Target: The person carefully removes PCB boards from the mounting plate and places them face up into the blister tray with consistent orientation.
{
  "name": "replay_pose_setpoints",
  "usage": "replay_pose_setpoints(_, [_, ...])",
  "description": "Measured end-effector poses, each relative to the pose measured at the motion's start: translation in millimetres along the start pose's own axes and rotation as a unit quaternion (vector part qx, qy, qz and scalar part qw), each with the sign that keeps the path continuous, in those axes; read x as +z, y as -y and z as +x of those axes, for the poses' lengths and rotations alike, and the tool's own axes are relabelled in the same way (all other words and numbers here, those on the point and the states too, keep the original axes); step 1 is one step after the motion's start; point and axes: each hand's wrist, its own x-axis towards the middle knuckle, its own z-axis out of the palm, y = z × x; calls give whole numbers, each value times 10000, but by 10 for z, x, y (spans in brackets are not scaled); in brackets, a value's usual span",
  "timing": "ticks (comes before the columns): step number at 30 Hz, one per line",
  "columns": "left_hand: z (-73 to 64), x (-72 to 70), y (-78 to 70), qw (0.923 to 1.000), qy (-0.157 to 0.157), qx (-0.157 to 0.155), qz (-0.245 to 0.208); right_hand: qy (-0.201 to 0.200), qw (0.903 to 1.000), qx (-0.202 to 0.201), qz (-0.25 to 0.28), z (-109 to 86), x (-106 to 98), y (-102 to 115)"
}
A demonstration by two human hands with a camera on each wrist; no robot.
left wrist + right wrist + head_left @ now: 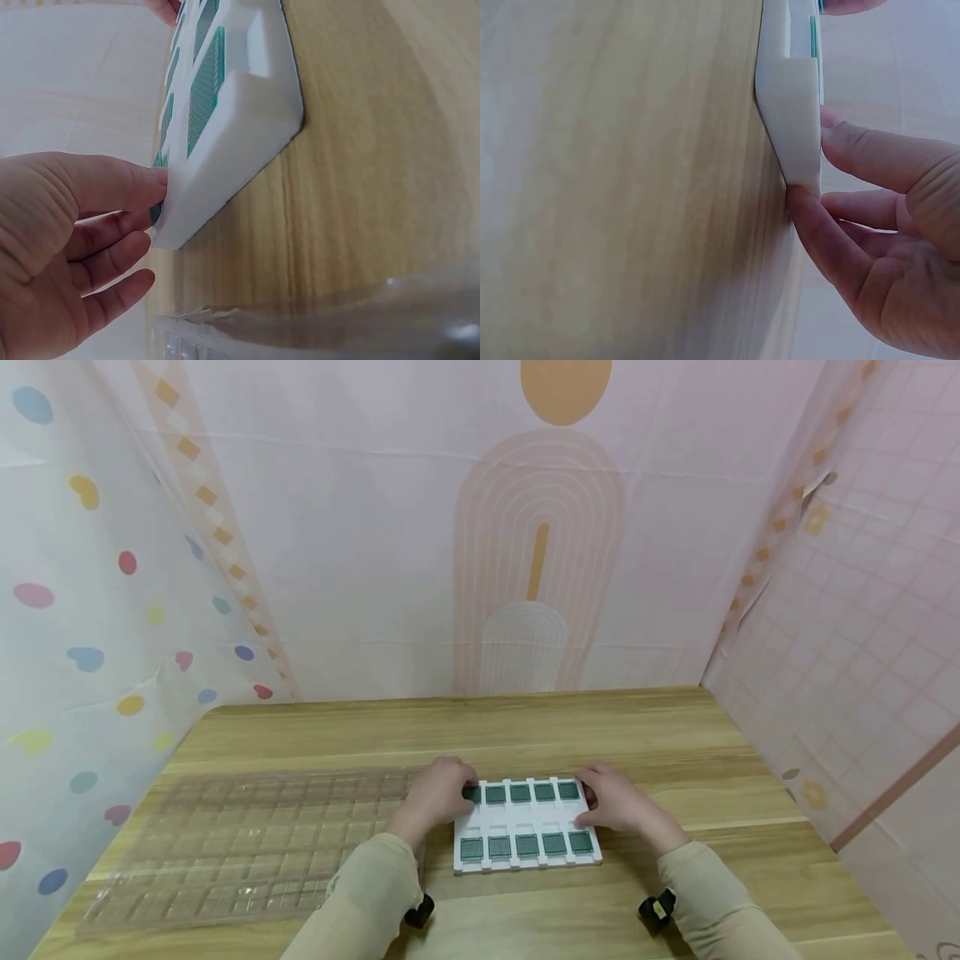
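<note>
A white tray lies on the wooden table in front of me, its long side running left to right. Two rows of green square chips with a fine grid pattern sit in its slots. My left hand holds the tray's far left corner, thumb on top beside a green chip that it partly covers. At the right edge, my right hand pinches the tray. In the right wrist view, the thumb presses the tray's upper side while the index finger reaches its lower edge.
A clear plastic sheet of moulded compartments lies to the left, partly behind my left forearm. Dark wrist straps show at both sleeves. Patterned cloth hangs behind the wooden table and along its sides.
</note>
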Motion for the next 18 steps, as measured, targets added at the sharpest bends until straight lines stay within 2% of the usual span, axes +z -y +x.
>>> replay_pose_setpoints(13, [-29,23,14,9996,-234,86,-130,-8,10000,-35,41,18,5,6])
replay_pose_setpoints(18, [-28,16,8,9987,-384,53,-333,-22,10000,1,2,17,4,-1])
